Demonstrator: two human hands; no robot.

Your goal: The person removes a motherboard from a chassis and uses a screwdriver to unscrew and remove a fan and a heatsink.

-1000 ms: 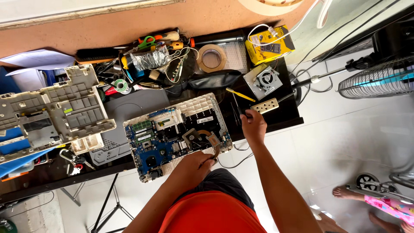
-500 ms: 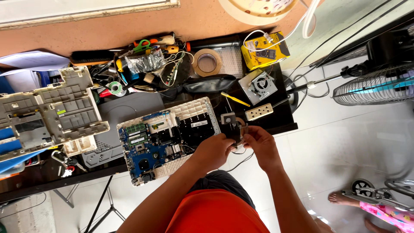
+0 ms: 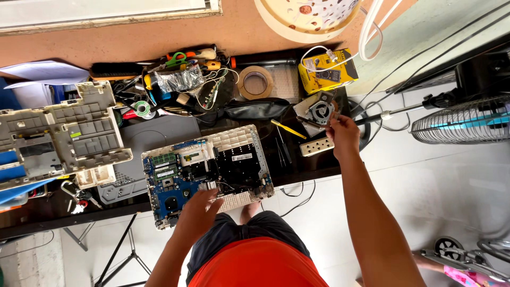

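Closest to the camera, the person in the orange shirt is leaning over a dark workbench [image 3: 313, 172]. The left hand [image 3: 199, 210] is hovering flat over the near edge of an opened-up laptop base [image 3: 210, 170], fingers spread apart and not gripping anything, right above the blue circuit board [image 3: 164, 183] and the little tangle of wires by the black section. The laptop base is sitting at the near edge of the bench, tilted a bit, with its white frame poking out along the near edge.

The right hand [image 3: 342, 133] is reaching further out to the right, fingers pinched together around something small at the cooling fan [image 3: 317, 110] (can't really make out what the small bit is, it's hidden by the fingers). The fan is lying on the bench just past a white power strip [image 3: 317, 146], and a yellow-handled tool [image 3: 288, 129] is lying between the fan and the laptop.

Off to the left, a beige laptop shell [image 3: 64, 133] is lying upside down, overhanging the bench.

Further back there's a roll of brown tape [image 3: 255, 82], a yellow multimeter [image 3: 326, 72] with a white cable on it, and a messy pile of tools. A standing fan [image 3: 467, 119] is sitting off to the right over the floor.
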